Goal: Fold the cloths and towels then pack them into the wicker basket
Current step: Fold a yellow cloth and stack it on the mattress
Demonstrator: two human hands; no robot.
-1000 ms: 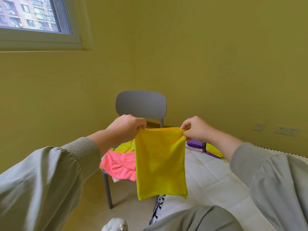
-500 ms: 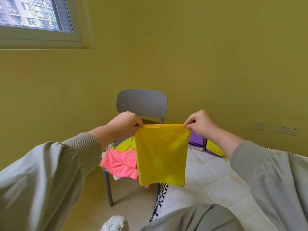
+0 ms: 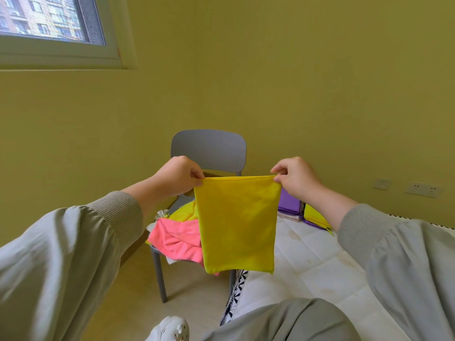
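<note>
Cloth (image 3: 237,225) between left hand (image 3: 177,175) and right hand (image 3: 298,179)

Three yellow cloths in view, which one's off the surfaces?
The yellow cloth hanging between the left hand and right hand, pinched at its top corners. The others lie on the chair and the mattress.

My only view is the wide head camera, facing forward and slightly down; the yellow cloth (image 3: 237,225) hangs close at centre, window (image 3: 49,18) upper left.
</note>
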